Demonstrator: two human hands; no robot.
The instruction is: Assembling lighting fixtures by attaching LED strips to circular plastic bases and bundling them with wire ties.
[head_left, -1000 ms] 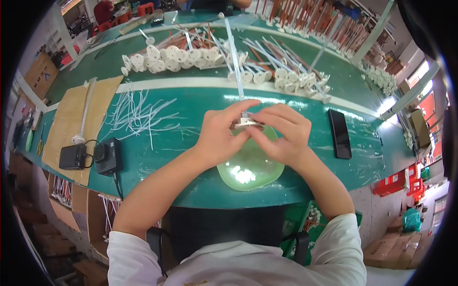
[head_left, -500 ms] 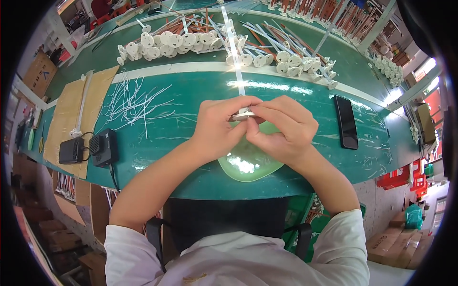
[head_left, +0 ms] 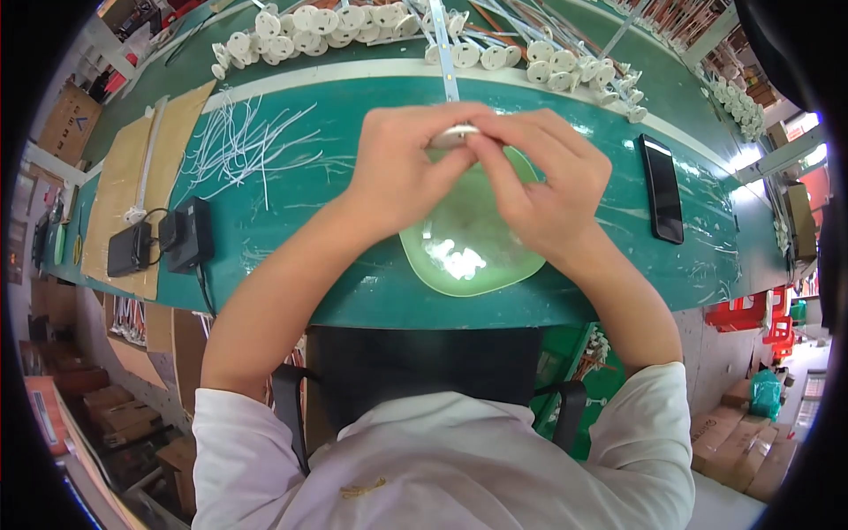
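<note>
Fingers (head_left: 442, 114) of the person's left hand (head_left: 393, 168) grip a white disc (head_left: 454, 136) by its left side; the right hand (head_left: 561, 181) pinches its right edge. Disc held near a green dish's (head_left: 473, 243) far rim, over the workbench (head_left: 371, 296); a pale strip (head_left: 449, 75) extends beyond the hands.

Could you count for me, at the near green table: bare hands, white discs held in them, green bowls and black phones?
Bare hands: 2 (left hand, right hand)
White disc held at the fingers: 1
Green bowl: 1
Black phone: 1
Total: 5
</note>
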